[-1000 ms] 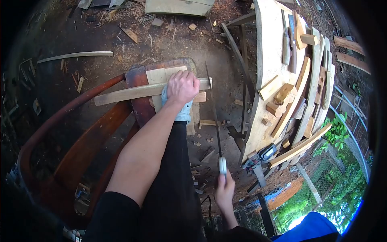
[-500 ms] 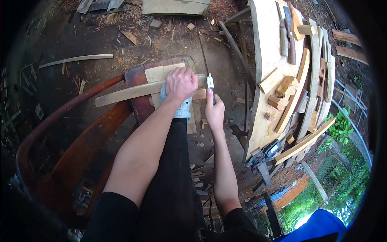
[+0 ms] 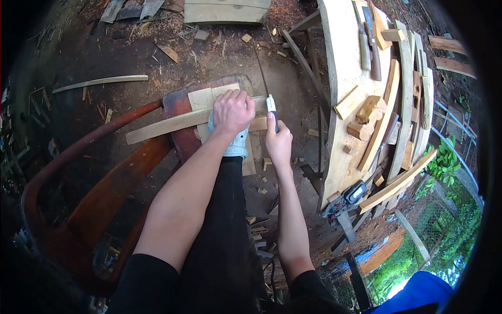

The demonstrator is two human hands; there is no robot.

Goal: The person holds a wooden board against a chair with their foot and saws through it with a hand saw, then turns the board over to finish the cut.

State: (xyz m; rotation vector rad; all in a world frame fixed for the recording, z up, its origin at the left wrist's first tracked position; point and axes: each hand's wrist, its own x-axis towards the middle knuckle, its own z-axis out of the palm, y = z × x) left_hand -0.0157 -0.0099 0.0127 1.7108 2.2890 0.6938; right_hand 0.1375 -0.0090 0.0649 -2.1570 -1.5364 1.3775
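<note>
My left hand [image 3: 233,111] is closed around a curved wooden strip [image 3: 162,124], which lies across the seat of a reddish-brown wooden chair [image 3: 181,141]. Under that hand a light blue clog [image 3: 238,145] on my foot rests on the seat, over a pale board [image 3: 200,98]. In my right hand [image 3: 280,140] is the white and dark handle of a hand saw [image 3: 271,104], thumb laid along it. Its thin blade points away from me, right at the strip's right end. A short wood block [image 3: 258,124] sits just below the strip, between my hands.
To the right stands a workbench [image 3: 334,157] bearing chisels [image 3: 365,49], curved wood strips [image 3: 387,115], cut blocks [image 3: 371,109] and a dark tool with a lit panel [image 3: 355,192]. Offcuts and shavings litter the ground. A thick plank [image 3: 226,11] lies ahead.
The view has shifted slightly. Both hands keep the same grip on the strip and the saw, with the saw at nearly the same place by the strip's end.
</note>
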